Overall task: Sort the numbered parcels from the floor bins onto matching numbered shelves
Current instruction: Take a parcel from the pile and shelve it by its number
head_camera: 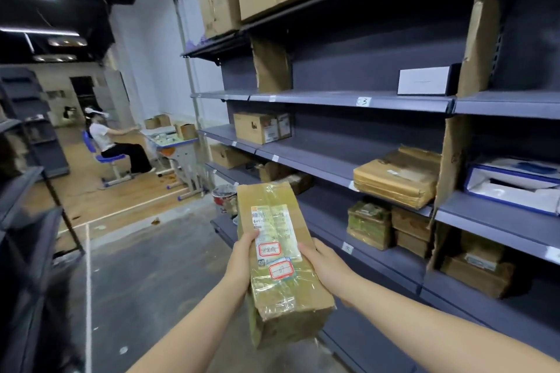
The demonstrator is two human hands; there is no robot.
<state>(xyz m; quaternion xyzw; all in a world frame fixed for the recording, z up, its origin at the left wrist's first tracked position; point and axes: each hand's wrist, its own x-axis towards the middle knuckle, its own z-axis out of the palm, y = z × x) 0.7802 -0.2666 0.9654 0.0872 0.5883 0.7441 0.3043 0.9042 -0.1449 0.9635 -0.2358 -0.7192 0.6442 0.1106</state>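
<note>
Holding a long brown cardboard parcel wrapped in clear tape [281,257] label-up at chest height, a person pauses in the aisle beside dark grey metal shelving [348,100], apparently to read it. The left hand [242,254] grips the near left edge, thumb laid over the white shipping label [272,230]; the right hand [324,266] wraps the opposite side, its fingers hidden beneath. Two red-bordered stickers [280,269] carry handwriting too blurred to make out. Small white number tags [363,101] mark the shelf edges, one seemingly reading 3, and a stack of flat brown envelopes [394,182] lies on a lower tier. Matching sticker to tag looks like the job in hand.
</note>
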